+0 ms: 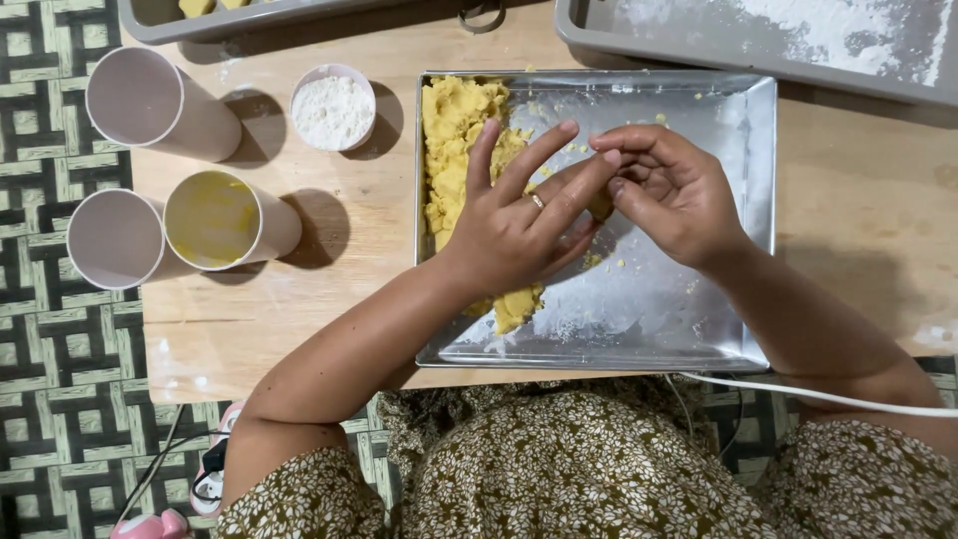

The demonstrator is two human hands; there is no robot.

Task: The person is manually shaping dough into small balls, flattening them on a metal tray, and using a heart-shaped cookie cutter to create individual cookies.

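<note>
In the head view, both hands meet over a metal tray that sits on a wooden table. The left hand lies palm down with its fingers stretched long and slightly fanned, pointing up and to the right; a ring shows on one of them. It is not curled shut. Its fingertips overlap the right hand, whose fingers are bent inward and bunched together. Between the two hands sits a small dough piece, only partly seen, pressed between the left fingers and the right palm side; how firmly it is gripped cannot be told.

The main dough, yellow and crumbly, lies along the tray's left side, running from the top edge down under the left hand, with a lump showing again below the wrist. Crumbs and a dusting of flour mark the bare tray floor to the right.

Left of the tray stand three cups: one at the top, one lower left, and a cup smeared yellow inside just beside it. A small flour bowl stands near the tray's upper left corner. Two grey trays lie along the table's far edge, the right one dusted white. A white cable crosses the right forearm.
</note>
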